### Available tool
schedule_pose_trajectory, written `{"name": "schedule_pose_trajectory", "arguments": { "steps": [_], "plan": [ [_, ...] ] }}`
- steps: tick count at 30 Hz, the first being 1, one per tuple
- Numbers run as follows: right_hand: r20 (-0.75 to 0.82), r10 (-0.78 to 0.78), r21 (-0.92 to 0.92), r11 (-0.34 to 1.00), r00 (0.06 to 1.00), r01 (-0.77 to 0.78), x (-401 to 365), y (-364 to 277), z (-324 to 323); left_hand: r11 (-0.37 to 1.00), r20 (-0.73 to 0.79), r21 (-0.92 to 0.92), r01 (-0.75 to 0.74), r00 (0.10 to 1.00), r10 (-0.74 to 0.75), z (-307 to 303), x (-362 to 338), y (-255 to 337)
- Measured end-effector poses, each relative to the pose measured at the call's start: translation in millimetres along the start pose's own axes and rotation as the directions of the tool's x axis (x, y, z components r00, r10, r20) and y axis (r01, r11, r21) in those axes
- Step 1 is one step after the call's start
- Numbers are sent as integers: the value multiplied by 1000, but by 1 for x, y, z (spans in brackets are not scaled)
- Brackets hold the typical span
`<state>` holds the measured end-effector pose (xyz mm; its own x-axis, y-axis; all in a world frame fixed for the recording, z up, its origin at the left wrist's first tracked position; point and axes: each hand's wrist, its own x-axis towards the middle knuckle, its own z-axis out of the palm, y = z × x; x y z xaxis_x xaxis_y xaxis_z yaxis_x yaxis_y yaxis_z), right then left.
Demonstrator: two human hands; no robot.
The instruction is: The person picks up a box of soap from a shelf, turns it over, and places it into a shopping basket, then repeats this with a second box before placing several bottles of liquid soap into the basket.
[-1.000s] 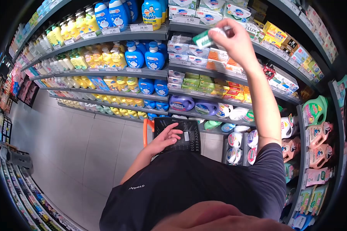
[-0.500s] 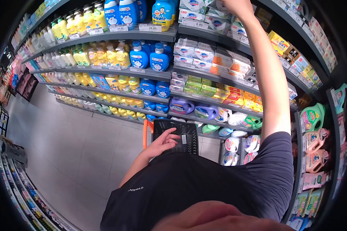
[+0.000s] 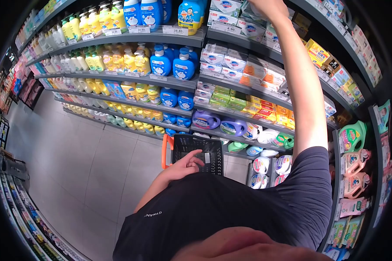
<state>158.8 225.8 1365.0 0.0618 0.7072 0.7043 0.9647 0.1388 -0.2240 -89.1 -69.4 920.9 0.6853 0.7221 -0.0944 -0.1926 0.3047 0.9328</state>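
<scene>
At frame top, our right hand (image 3: 269, 7), grip hidden, could bump white cardboard boxes (image 3: 251, 29) down; our left hand (image 3: 184, 167) hangs loose.

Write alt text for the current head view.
The raised right hand is at small boxes on a store shelf, partly cut off by the top edge. The left hand is over a black basket with an orange handle; rows of bottles stand at left.
</scene>
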Motion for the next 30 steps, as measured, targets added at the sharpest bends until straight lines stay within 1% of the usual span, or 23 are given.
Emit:
{"name": "schedule_pose_trajectory", "arguments": {
  "steps": [1, 4, 7, 10, 13, 16, 22, 25, 28, 30],
  "plan": [
    [24, 14, -23, 1000, 1000, -14, 1, 0, -1, 1000, 16, 4, 11, 1000, -11, -1, -1, -2],
    [-25, -17, -71, 997, 1000, 15, 8, 10, 11, 1000, 27, 8, 14, 1000, -15, -2, -1, -6],
    [140, -53, -92, 994, 989, 67, 3, -3, 0, 1000, 52, 20, 21, 998, -22, -1, -1, -5],
    [89, -7, -128, 992, 996, 18, 8, -4, 14, 999, 63, 38, 15, 998, -17, 0, 1, -5],
    [126, -77, -157, 983, 989, 96, 12, 2, 23, 996, 67, 88, 21, 997, -27, 0, 2, -5],
    [109, -50, -196, 978, 993, 71, 15, 0, 30, 996, 66, 90, 26, 997, -32, 0, 2, -7],
    [152, -79, -210, 971, 985, 110, 18, 7, 37, 996, 50, 84, 37, 998, -41, -2, 1, -12],
    [156, -19, -270, 961, 988, 61, 17, 5, 43, 994, 46, 106, 39, 998, -44, -1, 0, -12],
    [101, -37, -327, 942, 994, 69, 11, 8, 52, 990, 47, 133, 55, 997, -62, 1, 0, -8],
    [15, -77, -323, 943, 997, 78, 3, 11, 58, 986, 38, 151, 63, 997, -69, 2, -1, -7]
  ]
}}
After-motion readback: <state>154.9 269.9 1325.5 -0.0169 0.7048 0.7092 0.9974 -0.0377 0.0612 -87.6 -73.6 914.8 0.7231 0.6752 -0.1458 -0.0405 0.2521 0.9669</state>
